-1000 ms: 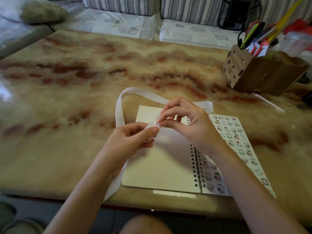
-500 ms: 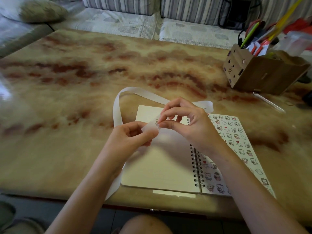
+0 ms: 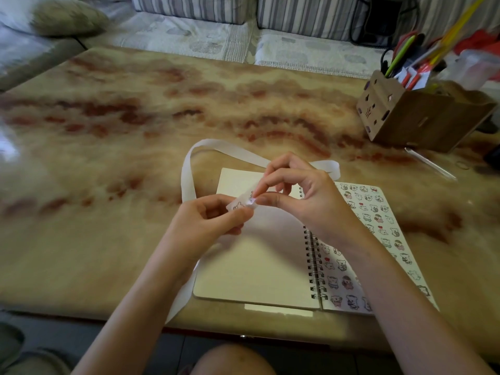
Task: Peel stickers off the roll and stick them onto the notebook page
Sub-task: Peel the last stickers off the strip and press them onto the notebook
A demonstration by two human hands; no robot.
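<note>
A spiral notebook [image 3: 259, 269] lies open near the table's front edge, its left page blank cream, its right page covered in small cartoon stickers. A long white sticker strip [image 3: 189, 174] loops from behind the notebook round to my hands. My left hand [image 3: 208, 226] pinches the strip's end above the blank page. My right hand [image 3: 300, 196] pinches a small sticker [image 3: 250, 199] at that end with thumb and forefinger; the printed figures on it face up.
A brown cardboard pen holder [image 3: 416, 117] full of pens stands at the back right of the marble-patterned table [image 3: 108, 131]. A clear pen [image 3: 430, 163] lies in front of it. A striped sofa runs behind the table. My knee shows below the table edge.
The strip end between my hands has lifted and turned slightly, so the printed stickers on it now show. Both hands stay in nearly the same place above the page.
</note>
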